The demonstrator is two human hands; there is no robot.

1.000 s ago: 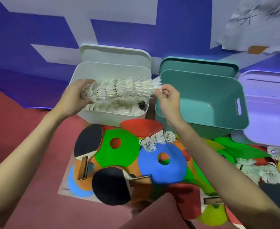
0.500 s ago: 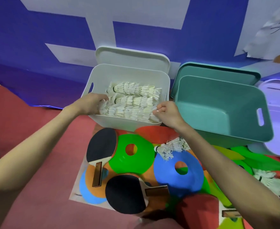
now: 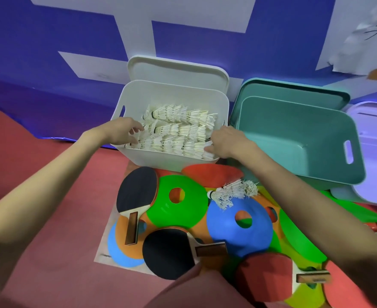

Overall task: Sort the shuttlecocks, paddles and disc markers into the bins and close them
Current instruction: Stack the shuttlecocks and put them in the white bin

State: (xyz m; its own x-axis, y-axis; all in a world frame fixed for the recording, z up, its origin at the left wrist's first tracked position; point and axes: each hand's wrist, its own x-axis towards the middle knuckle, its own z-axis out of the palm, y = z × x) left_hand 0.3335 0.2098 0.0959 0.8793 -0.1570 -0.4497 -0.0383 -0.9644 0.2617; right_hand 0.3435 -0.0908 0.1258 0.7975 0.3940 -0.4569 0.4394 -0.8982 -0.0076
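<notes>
White feathered shuttlecock stacks (image 3: pixel 178 132) lie in rows inside your white bin (image 3: pixel 172 160), head view: your left hand (image 3: pixel 121 131) rests at their cork end with fingers loosely spread, while your right hand (image 3: pixel 224 141) touches the skirt end, its fingertips hidden, so its grip cannot be judged. Expect the feathers to be light and crushable, so lift by the cork. The loose shuttlecock stack (image 3: pixel 233 193) lies on the blue disc marker (image 3: pixel 238 227); the purple bin (image 3: pixel 374 152) is cut off.
</notes>
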